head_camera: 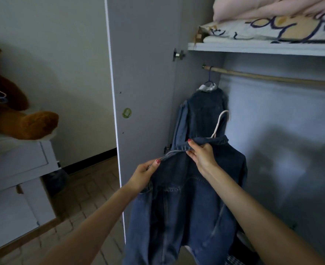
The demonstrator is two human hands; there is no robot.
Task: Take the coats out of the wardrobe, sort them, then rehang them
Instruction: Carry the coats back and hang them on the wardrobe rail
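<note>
1. While a denim jacket (186,197) is held up in front of the open wardrobe (272,131), its collar is pinched by both hands.
2. The left collar edge is gripped by the left hand (144,174); the collar's middle is pinched by the right hand (203,154), near the left one but not touching it.
3. A white hanger (220,124) is seen rising from the held jacket's collar, its hook clear of the rail (272,77).
4. A second denim coat (202,115) is hung at the rail's left end, beside the door (144,92).
5. To its right, the rail is bare as far as the frame's edge.
6. Folded bedding (272,22) is stacked on the shelf (263,48) above.
7. A tiled floor (89,197), a white cabinet (18,188) and a brown plush toy (14,115) are seen at left.
</note>
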